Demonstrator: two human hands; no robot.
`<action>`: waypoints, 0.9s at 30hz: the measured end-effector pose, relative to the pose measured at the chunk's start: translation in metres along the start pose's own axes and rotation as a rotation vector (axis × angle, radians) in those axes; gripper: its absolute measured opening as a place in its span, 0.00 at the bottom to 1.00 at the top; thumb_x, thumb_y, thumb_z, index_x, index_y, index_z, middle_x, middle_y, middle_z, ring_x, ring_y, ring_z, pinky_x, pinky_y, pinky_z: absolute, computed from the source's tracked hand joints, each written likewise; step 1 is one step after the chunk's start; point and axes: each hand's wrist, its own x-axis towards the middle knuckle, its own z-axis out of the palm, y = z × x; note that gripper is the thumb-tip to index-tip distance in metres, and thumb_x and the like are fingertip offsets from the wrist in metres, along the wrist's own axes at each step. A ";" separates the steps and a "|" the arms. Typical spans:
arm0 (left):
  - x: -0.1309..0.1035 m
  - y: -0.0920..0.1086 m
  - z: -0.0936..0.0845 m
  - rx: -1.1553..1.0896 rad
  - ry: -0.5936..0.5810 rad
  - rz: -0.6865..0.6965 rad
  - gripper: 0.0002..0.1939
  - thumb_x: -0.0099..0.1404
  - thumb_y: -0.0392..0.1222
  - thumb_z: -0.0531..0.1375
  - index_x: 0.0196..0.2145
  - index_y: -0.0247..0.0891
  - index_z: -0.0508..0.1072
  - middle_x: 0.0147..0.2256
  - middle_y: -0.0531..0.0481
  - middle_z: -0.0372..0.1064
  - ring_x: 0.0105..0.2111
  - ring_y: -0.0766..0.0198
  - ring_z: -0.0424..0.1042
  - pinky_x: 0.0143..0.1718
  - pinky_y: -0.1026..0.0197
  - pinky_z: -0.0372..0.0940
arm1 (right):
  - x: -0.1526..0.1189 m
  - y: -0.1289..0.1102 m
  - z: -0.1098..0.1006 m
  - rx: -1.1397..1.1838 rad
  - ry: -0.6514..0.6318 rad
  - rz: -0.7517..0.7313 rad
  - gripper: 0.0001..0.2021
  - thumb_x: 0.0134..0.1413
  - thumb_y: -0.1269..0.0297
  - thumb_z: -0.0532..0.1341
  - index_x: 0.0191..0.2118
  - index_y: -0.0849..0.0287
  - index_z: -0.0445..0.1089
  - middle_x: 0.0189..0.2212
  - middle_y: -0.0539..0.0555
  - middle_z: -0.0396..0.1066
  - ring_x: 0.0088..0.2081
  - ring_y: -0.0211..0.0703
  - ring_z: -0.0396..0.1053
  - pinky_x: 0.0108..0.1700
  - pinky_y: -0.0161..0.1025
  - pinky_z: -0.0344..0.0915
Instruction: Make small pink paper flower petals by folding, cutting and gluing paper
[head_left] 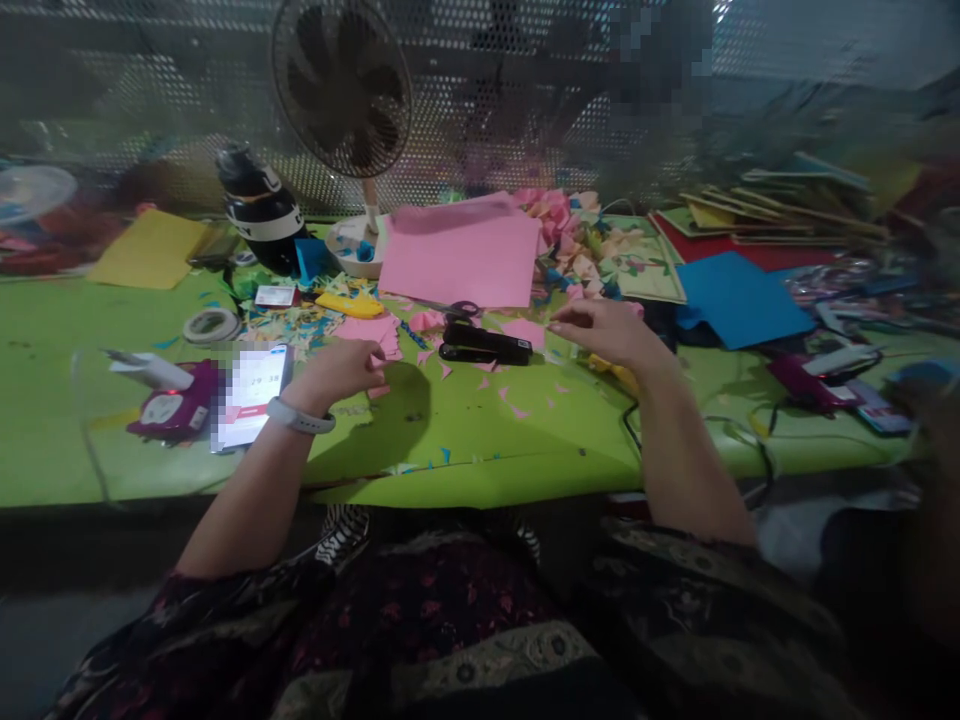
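Note:
My left hand (341,372), with a pale band on the wrist, has its fingers curled in beside cut pink paper pieces (371,332). Whether a scrap is in those fingers is hard to make out. On the right, my right hand (604,330) hovers palm down with fingers loosely stretched to the left, holding nothing I can see. Between the two hands lies a black stapler (487,345). Dark-handled scissors (459,310) rest just behind it, in front of a large pink paper sheet (461,250). Small pink scraps (517,408) are strewn around the stapler.
A fan (341,85) and a black bottle (262,215) stand at the back. Left are a lit phone (255,395), a tape roll (212,325) and a purple device (176,405). Right are a blue sheet (742,300), a paper stack (780,215) and another purple device (814,382).

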 end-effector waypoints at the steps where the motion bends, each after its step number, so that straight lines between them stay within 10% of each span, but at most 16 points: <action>1: 0.000 0.000 -0.001 0.029 -0.042 -0.007 0.09 0.47 0.41 0.66 0.29 0.42 0.77 0.22 0.52 0.73 0.22 0.60 0.69 0.26 0.62 0.56 | 0.002 0.001 0.003 -0.032 -0.017 0.007 0.13 0.57 0.58 0.64 0.42 0.60 0.78 0.39 0.59 0.79 0.40 0.51 0.75 0.41 0.43 0.66; 8: -0.006 0.016 -0.010 0.063 0.016 0.061 0.06 0.53 0.46 0.66 0.25 0.42 0.76 0.25 0.49 0.75 0.24 0.60 0.69 0.24 0.61 0.57 | 0.012 -0.011 0.016 -0.044 -0.070 -0.054 0.14 0.59 0.56 0.62 0.43 0.60 0.78 0.40 0.59 0.79 0.39 0.49 0.75 0.40 0.42 0.66; 27: 0.027 0.019 0.016 -0.928 -0.107 -0.079 0.18 0.52 0.34 0.71 0.41 0.36 0.75 0.24 0.55 0.69 0.25 0.68 0.73 0.29 0.63 0.71 | 0.142 -0.078 0.080 -0.389 -0.427 -0.160 0.12 0.45 0.66 0.69 0.39 0.61 0.80 0.34 0.58 0.79 0.34 0.45 0.74 0.32 0.36 0.62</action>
